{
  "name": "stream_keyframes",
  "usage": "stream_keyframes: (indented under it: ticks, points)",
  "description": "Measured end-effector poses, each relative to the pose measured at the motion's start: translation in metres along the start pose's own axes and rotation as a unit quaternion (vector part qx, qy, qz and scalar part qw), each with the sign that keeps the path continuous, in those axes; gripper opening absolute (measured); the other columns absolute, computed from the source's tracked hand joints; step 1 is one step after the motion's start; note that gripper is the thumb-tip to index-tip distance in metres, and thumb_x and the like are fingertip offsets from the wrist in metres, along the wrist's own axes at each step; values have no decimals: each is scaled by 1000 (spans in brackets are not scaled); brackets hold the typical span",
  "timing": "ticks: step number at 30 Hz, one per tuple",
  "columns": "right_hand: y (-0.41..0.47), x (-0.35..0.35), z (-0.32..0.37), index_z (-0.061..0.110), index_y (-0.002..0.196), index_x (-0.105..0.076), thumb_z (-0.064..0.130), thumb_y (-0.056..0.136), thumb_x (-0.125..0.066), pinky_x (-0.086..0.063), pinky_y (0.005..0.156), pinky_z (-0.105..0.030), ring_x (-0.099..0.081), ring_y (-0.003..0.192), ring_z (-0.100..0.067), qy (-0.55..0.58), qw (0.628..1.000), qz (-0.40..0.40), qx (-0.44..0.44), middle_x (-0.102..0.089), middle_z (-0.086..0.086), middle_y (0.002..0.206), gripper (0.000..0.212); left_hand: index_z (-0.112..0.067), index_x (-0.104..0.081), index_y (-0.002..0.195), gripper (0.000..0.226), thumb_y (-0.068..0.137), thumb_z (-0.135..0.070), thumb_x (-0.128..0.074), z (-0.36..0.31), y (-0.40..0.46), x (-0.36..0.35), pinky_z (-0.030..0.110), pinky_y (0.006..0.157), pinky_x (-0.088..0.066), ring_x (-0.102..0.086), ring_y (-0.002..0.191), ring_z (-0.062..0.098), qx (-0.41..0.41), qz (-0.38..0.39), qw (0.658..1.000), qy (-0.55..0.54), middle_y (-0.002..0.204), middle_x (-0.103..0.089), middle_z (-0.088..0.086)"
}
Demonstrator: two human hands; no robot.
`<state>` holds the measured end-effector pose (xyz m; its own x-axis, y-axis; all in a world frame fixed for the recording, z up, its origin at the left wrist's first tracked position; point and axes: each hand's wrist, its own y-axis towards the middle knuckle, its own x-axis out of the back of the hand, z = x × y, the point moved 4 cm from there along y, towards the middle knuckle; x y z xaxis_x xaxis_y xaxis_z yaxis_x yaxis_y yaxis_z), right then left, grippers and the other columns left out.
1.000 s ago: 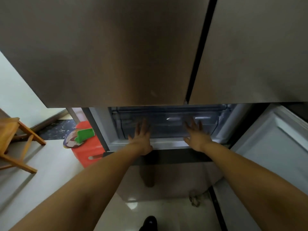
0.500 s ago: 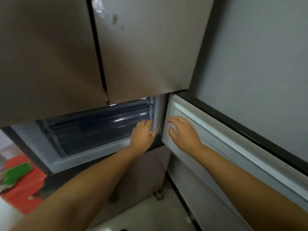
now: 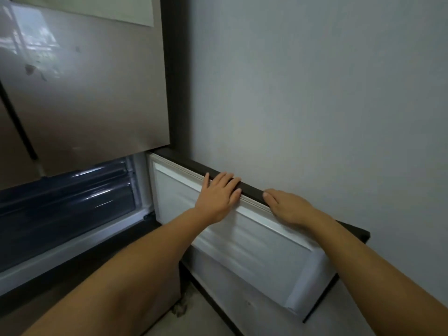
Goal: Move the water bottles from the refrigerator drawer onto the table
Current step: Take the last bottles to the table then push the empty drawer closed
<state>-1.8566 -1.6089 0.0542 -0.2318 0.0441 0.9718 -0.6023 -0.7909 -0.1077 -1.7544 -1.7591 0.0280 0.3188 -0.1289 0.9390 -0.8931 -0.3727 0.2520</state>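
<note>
No readable writing; both hands have shifted from the drawer (image 3: 65,204) onto the open lower door (image 3: 242,251), left hand (image 3: 218,196) and right hand (image 3: 288,207) flat, fingers together

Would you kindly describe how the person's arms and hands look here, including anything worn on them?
Both forearms are bare as far as the picture shows: no sleeves, gloves, watch or bracelets. The left hand and the right hand carry no rings that can be seen, and the visible fingernails look short and unpainted. No markings show on either arm.
</note>
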Motion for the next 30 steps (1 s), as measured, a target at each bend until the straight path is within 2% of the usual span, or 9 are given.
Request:
stream_keyframes:
  ticks: [2, 5, 8, 11, 15, 20, 23, 27, 30]
  points:
    - [-6, 1, 4, 21, 125, -51, 42, 103, -20, -41, 99, -38, -53, 118, -26, 19, 999, 22, 19, -54, -9, 133, 44, -26, -26, 149, 50, 102, -43, -18, -3, -8, 3, 46, 120, 3, -12, 148, 15, 15, -6, 1000, -11, 157, -25, -4]
    - [-18, -3, 17, 20, 100, -57, 36, 105, -21, -39, 99, -34, -54, 117, -26, 61, 994, 82, 38, -56, -12, 129, 39, -22, -34, 145, 49, 103, -41, -21, -2, -26, 10, 43, 120, -2, -18, 146, 17, 26, -34, 998, -45, 153, -32, -1]
    - [-46, -8, 35, 22, 131, -52, 40, 105, -19, -31, 110, -30, -48, 128, -19, 122, 981, 141, 60, -49, -3, 143, 46, -16, -45, 139, 44, 103, -36, -28, 6, -53, 18, 41, 121, -9, -27, 143, 18, 31, -76, 993, -89, 148, -41, 3]
    - [-75, -18, 60, 22, 149, -31, 38, 106, -18, -24, 103, -20, -38, 136, -14, 196, 960, 183, 82, -38, 1, 150, 48, -13, -50, 136, 51, 98, -40, -29, 17, -85, 31, 41, 120, -16, -30, 142, 20, 46, -79, 989, -116, 147, -44, 5]
    - [-96, -43, 108, 24, 149, -30, 33, 106, -21, -22, 103, -13, -31, 135, -3, 245, 941, 139, 188, -32, 10, 150, 45, -13, -40, 144, 47, 102, -33, -37, 30, -137, 58, 31, 121, -12, -19, 147, 17, 90, -28, 987, -132, 155, -31, 3]
    - [-102, -84, 171, 13, 145, -40, 29, 106, -23, -8, 117, -23, -9, 149, -14, 219, 949, 44, 223, -13, 2, 161, 46, -17, -22, 152, 58, 101, -36, -40, 35, -219, 106, 24, 117, -12, -15, 147, 13, 164, 78, 978, -102, 161, -13, -3]
    - [-109, -98, 209, 10, 146, -36, 23, 106, -25, -6, 116, -24, -6, 149, -14, 218, 945, 22, 241, -17, 1, 160, 44, -17, -25, 151, 57, 100, -35, -41, 32, -271, 130, 24, 116, -14, -17, 147, 13, 184, 93, 976, -64, 160, -16, -2]
    - [-106, -109, 258, 14, 149, -32, 23, 106, -24, -5, 122, -44, -3, 150, -17, 190, 945, 14, 267, -17, 1, 161, 44, -15, -38, 146, 50, 100, -35, -39, 39, -309, 147, 32, 115, -25, -28, 143, 19, 207, 130, 969, 28, 157, -27, 1]
    - [-97, -116, 299, 14, 150, -28, 24, 106, -23, -4, 119, -47, -3, 150, -18, 126, 947, 23, 295, -18, 0, 161, 46, -7, -37, 144, 51, 100, -34, -37, 55, -328, 138, 36, 116, -24, -17, 147, 22, 249, 159, 951, 93, 152, -36, 9]
